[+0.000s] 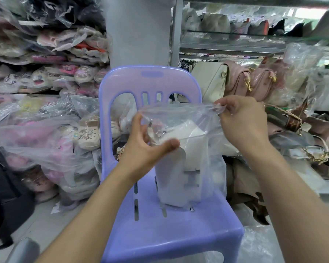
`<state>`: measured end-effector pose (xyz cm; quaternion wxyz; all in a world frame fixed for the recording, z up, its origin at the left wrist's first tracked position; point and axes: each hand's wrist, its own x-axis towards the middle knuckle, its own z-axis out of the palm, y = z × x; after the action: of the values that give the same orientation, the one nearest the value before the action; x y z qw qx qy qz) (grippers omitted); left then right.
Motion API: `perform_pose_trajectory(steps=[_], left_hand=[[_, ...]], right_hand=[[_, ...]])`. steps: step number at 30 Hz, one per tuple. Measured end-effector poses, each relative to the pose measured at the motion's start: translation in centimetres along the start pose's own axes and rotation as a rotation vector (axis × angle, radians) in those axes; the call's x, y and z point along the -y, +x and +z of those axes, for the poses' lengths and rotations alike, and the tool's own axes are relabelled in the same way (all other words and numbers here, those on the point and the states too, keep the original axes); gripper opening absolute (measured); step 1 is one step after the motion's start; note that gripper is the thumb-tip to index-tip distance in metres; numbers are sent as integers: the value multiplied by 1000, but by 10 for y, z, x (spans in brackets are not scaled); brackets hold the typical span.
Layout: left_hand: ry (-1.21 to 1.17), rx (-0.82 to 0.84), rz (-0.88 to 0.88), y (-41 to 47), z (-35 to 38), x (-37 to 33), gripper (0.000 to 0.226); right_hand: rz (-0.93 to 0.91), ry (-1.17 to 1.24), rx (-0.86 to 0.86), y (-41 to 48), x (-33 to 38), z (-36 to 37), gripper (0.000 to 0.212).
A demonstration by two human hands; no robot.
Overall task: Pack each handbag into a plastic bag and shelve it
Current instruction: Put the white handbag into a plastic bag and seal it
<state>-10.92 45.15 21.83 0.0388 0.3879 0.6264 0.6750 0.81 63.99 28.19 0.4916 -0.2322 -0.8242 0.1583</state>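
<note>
Standing on the purple plastic chair (160, 234), the white handbag (186, 168) sits inside the clear plastic bag (179, 114); left hand (146, 147) and right hand (241, 122), each grip pinched on its mouth.

Lilac plastic chair (179, 234) (crammed shelves (226, 46) behind)

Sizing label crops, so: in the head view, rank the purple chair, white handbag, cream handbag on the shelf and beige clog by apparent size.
1. purple chair
2. white handbag, in the plastic bag
3. cream handbag; it sits farther back, so its true size against the white one is unsure
4. beige clog
</note>
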Motion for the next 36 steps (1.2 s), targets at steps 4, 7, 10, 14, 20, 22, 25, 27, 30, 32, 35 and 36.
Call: perform_pose_trajectory(steps=[4, 7, 10, 14, 20, 22, 25, 27, 30, 32, 35, 36], left_hand=[[199, 195, -115, -17, 3, 46, 110], [228, 251, -211, -28, 5, 73, 92], [217, 226, -249, -31, 10, 88, 63], [176, 215, -240, -26, 14, 94, 53], [207, 222, -204, -22, 19, 84, 48], [221, 224, -198, -21, 22, 80, 45], [253, 235, -170, -18, 29, 74, 41], [293, 243, -130, -15, 33, 68, 40], [381, 234, -66, -7, 37, 57, 43], [432, 222, -23, -3, 41, 45, 46], [523, 176, 71, 0, 47, 26, 51], [545, 156, 92, 1, 49, 19, 53]], right_hand=[[61, 3, -12, -1, -5, 3, 23], [122, -18, -9, -1, -10, 1, 20], [155, -18, 25, 1, -14, -2, 21], [203, 13, 40, 4, -24, -9, 17], [292, 66, 133, 9, -35, -25, 27], [223, 44, 226, 10, -31, -33, 44], [29, 83, 495, 8, -22, -50, 74], [-5, 95, 690, 7, -19, -62, 86], [-17, -77, 859, 9, -17, -75, 92], [47, -208, 862, 10, -22, -74, 73], [156, -209, 851, 5, -44, -69, 61], [175, -99, 815, 2, -52, -71, 55]])
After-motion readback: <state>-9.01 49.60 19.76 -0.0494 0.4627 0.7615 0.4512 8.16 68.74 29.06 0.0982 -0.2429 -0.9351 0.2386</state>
